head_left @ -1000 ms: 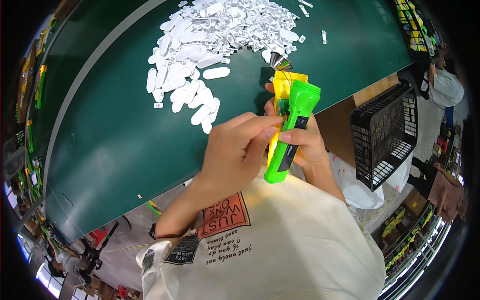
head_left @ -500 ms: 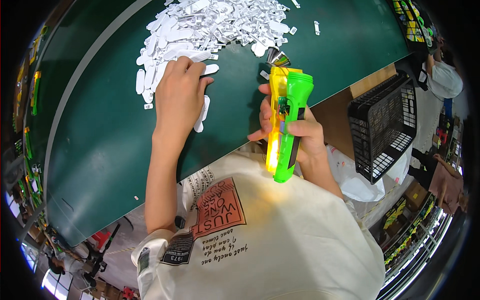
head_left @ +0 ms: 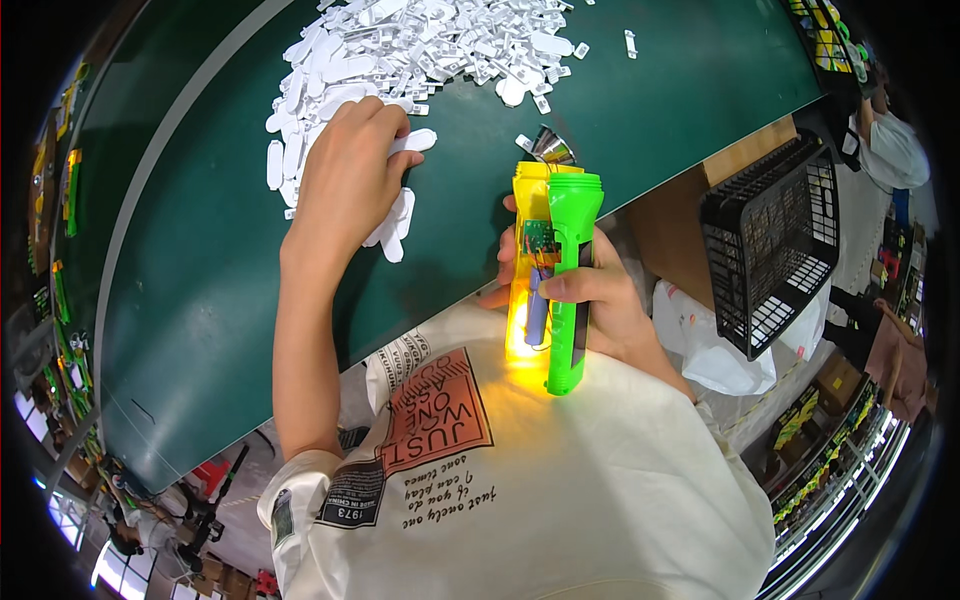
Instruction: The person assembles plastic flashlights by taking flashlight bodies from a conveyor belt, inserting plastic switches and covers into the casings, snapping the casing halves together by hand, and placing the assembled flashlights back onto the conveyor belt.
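Observation:
In my right hand (head_left: 600, 290) is an opened flashlight, its yellow half shell (head_left: 533, 190) and green half shell (head_left: 575, 230) side by side. Between them show a green circuit board (head_left: 540, 237), thin wires and a blue-purple cylindrical battery (head_left: 536, 315). Bright yellow light glows at the lower end of the yellow half. A silver cone reflector (head_left: 552, 146) sits just beyond the flashlight's head. My left hand (head_left: 350, 175) rests at the near edge of a pile of white plastic parts (head_left: 430, 50), thumb and fingers closed about a white oval plastic piece (head_left: 418, 140).
The green table (head_left: 210, 280) has a few loose white pieces (head_left: 398, 225) beside my left wrist. To the right stand a black plastic basket (head_left: 770, 240), a cardboard box (head_left: 680, 235) and white plastic bags (head_left: 720, 340). Other people (head_left: 893, 150) are at the far right.
My right hand has brought the flashlight slightly left and nearer, with its halves turned wider apart, so the battery shows more. My left thumb has drawn in toward the fingers at the white piece.

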{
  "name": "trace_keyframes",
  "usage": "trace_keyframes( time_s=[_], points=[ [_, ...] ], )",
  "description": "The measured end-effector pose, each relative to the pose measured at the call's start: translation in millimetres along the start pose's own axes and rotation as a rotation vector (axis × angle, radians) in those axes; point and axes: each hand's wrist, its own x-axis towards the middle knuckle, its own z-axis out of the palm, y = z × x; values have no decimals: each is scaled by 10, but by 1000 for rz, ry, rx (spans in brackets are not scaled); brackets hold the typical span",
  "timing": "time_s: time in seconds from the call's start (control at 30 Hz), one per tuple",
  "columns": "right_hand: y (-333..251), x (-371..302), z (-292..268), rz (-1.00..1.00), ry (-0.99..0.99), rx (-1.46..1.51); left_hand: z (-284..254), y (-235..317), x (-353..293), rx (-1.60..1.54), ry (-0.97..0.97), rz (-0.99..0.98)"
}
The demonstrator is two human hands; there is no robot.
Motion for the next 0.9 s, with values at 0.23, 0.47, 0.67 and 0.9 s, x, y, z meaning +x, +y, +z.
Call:
trace_keyframes(
  time_s=[0.23,0.47,0.67,0.9],
  points=[
    [-20,41,54,-93,28,45,-147,290,-134,-792,-142,-414],
    [8,61,144,-142,14,35,108,729,-526,-1467,-105,-677],
    [34,60,77,-110,18,-19,160,718,-556,-1368,-177,-660],
    [57,40,99,-100,54,-37,129,760,-584,-1395,-118,-672]
  ],
)
